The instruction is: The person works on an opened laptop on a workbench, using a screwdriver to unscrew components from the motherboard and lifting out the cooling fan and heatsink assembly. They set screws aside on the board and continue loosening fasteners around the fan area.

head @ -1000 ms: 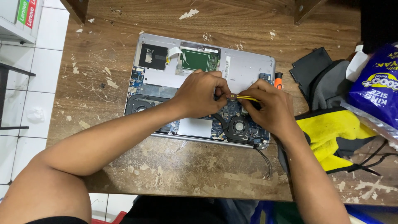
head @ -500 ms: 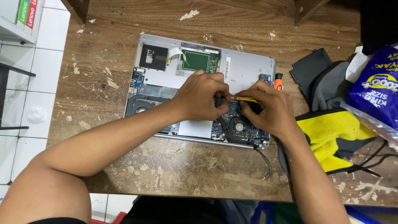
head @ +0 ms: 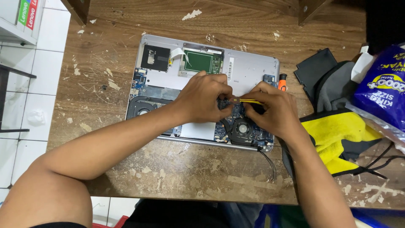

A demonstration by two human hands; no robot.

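Observation:
An opened silver laptop (head: pixel 249 67) lies bottom-up on a worn wooden table (head: pixel 190 177), its circuit board, two fans and a green module exposed. My left hand (head: pixel 202 99) rests on the board near the middle, fingers curled and pinching by the tip of a small yellow-handled tool (head: pixel 249 101). My right hand (head: pixel 272 112) grips that tool's handle just to the right, above the right fan (head: pixel 242 126). The tool's tip is hidden between my fingers.
An orange-handled screwdriver (head: pixel 282 82) lies at the laptop's right edge. A yellow and grey cloth (head: pixel 337 135), a black flat part (head: pixel 314 69) and a blue plastic bag (head: pixel 382 90) sit to the right. A black cable (head: pixel 270 162) trails from the laptop. White tiled floor lies left.
Both hands stay at the same spot on the board with only slight finger shifts. The yellow tool remains between them.

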